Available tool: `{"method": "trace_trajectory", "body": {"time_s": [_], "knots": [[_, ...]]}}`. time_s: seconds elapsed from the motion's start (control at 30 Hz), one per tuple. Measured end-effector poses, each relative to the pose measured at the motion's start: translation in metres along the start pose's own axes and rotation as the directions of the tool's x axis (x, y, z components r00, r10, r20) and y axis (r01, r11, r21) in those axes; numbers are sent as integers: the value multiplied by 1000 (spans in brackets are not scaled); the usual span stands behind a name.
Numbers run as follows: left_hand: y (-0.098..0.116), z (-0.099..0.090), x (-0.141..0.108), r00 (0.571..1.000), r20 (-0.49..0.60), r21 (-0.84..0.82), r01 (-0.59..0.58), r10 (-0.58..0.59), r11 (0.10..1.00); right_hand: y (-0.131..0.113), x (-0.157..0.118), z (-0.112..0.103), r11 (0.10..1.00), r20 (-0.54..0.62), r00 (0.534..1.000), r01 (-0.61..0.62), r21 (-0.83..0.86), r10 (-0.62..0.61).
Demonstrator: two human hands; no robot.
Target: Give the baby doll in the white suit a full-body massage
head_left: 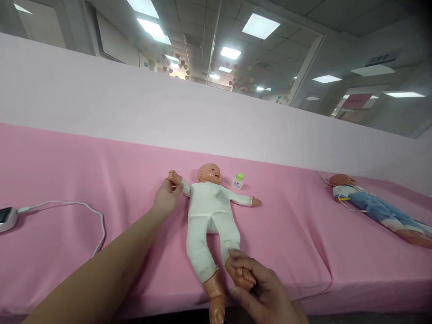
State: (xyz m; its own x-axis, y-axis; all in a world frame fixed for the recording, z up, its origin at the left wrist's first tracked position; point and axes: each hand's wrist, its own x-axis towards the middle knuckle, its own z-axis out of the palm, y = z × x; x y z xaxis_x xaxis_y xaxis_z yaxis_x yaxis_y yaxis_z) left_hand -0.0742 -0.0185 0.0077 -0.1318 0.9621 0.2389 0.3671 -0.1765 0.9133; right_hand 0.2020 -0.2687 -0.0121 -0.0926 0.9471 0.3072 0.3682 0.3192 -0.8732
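A baby doll (209, 202) with a white cloth body lies on its back on the pink sheet (280, 234), head toward the wall. My left hand (167, 196) is closed around the doll's wrist on the left side, its small fist showing above my fingers. Down at the sheet's front edge, my right hand (259, 283) grips the doll's foot on the right side, thumb below and fingers over the ankle. The other foot hangs free near the edge. Beside the doll's head stands a small clear bottle (238, 182) with a green cap.
On the far left lies a white device (7, 219) with a dark screen, its white cable (77, 204) curving toward my left forearm. A second doll (374, 207) in blue clothes lies at the right with thin tubing. A white wall (168, 112) with glass above backs the bed.
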Motion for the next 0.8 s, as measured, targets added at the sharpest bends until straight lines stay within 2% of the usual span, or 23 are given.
{"method": "trace_trajectory", "body": {"time_s": [0.07, 0.2, 0.33, 0.43, 0.53, 0.63, 0.7, 0.8], "knots": [[7, 4, -8, 991, 36, 94, -132, 129, 987, -5, 8, -2, 1000, -36, 999, -2, 2, 2], [16, 15, -23, 934, 135, 284, -355, 330, 891, -11, 41, 2, 1000, -108, 994, 1, 27, 1], [15, 24, -29, 860, 246, 335, -508, 447, 793, -9, 82, 11, 997, -135, 990, -17, 78, 27], [11, 25, -27, 825, 298, 355, -562, 480, 747, -4, 105, 18, 990, -119, 991, -45, 131, 60], [9, 23, -24, 825, 301, 326, -560, 478, 762, -1, 113, 23, 985, -134, 989, -41, 165, 64], [9, 19, -21, 865, 263, 256, -489, 427, 834, -4, 106, 21, 990, -161, 986, -29, 137, 51], [7, 16, -18, 913, 200, 205, -394, 356, 896, -9, 93, 14, 992, -153, 987, -34, 120, 52], [-2, 8, -8, 982, 83, 70, -178, 172, 982, -16, 66, 3, 996, -135, 990, -23, 87, 35]]}}
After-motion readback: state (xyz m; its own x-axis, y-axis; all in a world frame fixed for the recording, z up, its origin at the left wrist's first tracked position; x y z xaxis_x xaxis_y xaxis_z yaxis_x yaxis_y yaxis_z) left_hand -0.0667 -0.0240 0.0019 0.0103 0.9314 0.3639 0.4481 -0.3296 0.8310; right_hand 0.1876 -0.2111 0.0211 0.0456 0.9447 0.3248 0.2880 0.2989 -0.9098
